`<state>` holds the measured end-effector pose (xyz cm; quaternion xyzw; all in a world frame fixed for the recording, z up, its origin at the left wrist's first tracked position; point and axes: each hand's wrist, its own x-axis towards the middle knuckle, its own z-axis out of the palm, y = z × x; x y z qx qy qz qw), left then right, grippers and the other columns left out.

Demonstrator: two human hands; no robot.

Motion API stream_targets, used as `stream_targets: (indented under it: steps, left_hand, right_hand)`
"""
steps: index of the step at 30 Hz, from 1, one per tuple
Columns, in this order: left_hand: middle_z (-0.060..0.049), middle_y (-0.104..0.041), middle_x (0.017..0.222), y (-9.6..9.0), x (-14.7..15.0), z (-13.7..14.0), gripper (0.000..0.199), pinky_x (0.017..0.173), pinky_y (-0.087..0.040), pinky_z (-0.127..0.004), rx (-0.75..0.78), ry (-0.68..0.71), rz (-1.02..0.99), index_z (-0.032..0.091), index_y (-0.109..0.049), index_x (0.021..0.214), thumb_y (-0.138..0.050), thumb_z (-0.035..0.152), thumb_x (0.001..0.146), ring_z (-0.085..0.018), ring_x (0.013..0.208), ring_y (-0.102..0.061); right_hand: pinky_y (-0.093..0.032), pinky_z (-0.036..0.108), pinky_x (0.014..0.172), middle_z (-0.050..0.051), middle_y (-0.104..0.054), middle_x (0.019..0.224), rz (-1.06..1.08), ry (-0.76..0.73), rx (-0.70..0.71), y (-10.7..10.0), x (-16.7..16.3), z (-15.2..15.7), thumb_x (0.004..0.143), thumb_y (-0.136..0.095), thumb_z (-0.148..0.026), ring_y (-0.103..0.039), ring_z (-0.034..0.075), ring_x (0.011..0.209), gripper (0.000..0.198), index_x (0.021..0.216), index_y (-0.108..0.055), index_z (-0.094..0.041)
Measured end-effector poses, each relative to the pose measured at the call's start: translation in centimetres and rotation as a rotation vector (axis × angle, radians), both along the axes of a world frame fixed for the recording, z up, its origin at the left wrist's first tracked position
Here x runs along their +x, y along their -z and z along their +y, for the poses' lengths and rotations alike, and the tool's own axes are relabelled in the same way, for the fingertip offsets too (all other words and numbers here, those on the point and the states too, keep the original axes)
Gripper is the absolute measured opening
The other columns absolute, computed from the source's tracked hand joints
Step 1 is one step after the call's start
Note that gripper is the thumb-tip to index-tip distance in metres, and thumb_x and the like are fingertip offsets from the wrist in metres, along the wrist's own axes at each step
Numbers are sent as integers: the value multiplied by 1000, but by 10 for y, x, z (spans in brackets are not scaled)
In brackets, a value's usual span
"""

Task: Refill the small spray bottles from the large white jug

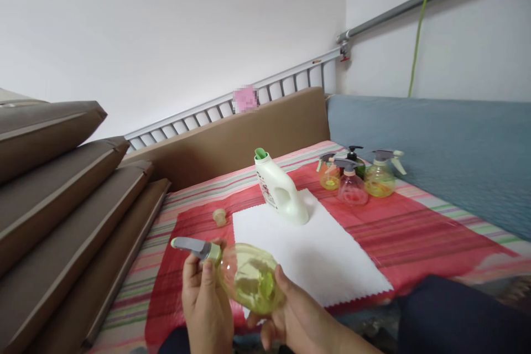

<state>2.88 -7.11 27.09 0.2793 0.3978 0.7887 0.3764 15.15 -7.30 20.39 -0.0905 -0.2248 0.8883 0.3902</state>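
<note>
The spray bottle (246, 276), probably light but slippery, seems best held by its neck, inside the closed left hand (205, 296), with the right hand (301, 310) beside this grip cupping the base.

"What do you have there?"

"A spray bottle (251, 276), see-through yellow, with a rounded body (236, 268), a pale green collar (214, 253) and a grey head (193, 246)."

"How is it turned?"

"Tilted nearly onto its side, the head toward my left, the base (271, 290) toward my right."

"And where?"

"Up in my grip: my left fingers (208, 279) hold it near the collar, my right fingers (269, 334) support the base."
</note>
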Motion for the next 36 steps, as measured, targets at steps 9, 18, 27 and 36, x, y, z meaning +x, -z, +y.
stream_targets:
  steps: [9,18,27,36]
  left_hand:
    - [1,-65,77,-4,3,-2,41,64,-51,-22,0,48,36,22,-54,96,-79,36,66,-13,67,-65]
    - [-3,-69,86,-10,12,-4,45,64,-52,-23,-33,46,60,22,-56,97,-80,40,63,-18,77,-67]
    - [-5,-70,90,-1,9,2,44,69,-53,-27,4,-12,56,20,-56,96,-80,40,64,-19,78,-69]
    - [-6,-71,92,4,9,-5,40,70,-55,-28,50,-39,179,21,-57,97,-77,39,69,-21,81,-69]
  right_hand:
    - [-47,19,33,10,-70,60,-46,-279,-117,0,4,7,79,-11,-82,-53,10,31,94,100,-65,-7]
    - [-37,16,28,16,-70,59,32,-384,-163,3,5,11,75,-12,-86,-48,8,29,98,77,-67,-5]
    - [-52,20,52,5,-69,101,71,14,110,3,1,9,66,-75,-57,-69,14,65,70,123,-50,-24]
    - [-46,15,46,9,-73,78,51,-92,-92,22,-5,9,68,-65,-67,-64,11,50,66,102,-62,-11]
